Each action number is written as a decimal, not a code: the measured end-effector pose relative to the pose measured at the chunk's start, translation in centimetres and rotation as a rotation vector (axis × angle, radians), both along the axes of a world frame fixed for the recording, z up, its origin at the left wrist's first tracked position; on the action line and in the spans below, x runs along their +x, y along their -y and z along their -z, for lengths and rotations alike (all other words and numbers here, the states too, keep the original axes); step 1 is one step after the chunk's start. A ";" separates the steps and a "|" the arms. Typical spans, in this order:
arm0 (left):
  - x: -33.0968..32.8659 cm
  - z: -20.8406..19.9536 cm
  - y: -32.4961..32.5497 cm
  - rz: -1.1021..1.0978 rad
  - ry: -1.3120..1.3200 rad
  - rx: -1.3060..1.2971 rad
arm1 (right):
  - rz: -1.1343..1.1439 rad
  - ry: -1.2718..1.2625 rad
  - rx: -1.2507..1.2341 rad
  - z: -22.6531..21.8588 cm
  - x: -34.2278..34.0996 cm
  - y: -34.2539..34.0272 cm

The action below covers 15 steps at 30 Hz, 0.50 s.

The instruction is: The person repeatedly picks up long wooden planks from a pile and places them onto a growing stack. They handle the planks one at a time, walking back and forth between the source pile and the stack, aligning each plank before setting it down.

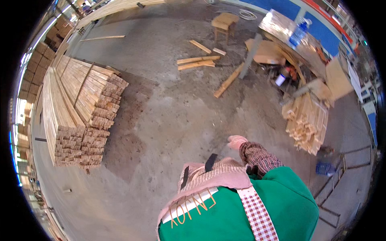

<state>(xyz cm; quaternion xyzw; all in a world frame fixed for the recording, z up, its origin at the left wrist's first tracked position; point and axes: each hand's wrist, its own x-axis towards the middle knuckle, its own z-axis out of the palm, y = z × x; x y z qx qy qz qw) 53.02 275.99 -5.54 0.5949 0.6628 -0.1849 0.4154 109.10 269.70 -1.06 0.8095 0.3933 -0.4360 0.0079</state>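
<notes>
My right hand (pixel 237 142), in a pinkish glove, is in front of my body at the middle of the view, above the concrete floor (pixel 181 116). Its fingers look loosely curled, and nothing shows in them or touching them. The brown checked sleeve cuff (pixel 259 158) covers that forearm below a green garment (pixel 287 190). My left hand is out of sight. On my chest lies a pink and checked cloth piece (pixel 217 172) with dark straps, next to a red and white checked strap (pixel 257 209).
A large stack of wooden strips (pixel 76 116) stands at left. At right are a bundle of short sticks (pixel 307 122), a cluttered bench (pixel 277 24) with a plastic bottle (pixel 298 34), a metal frame (pixel 337 184) and a blue water jug (pixel 325 168). Loose boards (pixel 197 63) lie near a stool (pixel 225 22).
</notes>
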 end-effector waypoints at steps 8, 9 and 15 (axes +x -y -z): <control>3.9 3.0 -22.5 -0.024 -0.037 -0.012 | -0.053 0.124 0.193 -5.0 4.3 -29.3; 4.4 3.1 -26.5 -0.015 -0.044 0.002 | -0.061 0.138 0.163 -4.6 5.0 -30.9; 9.1 3.1 -51.9 0.058 -0.068 0.110 | -0.261 0.149 -0.195 -6.3 10.1 -37.6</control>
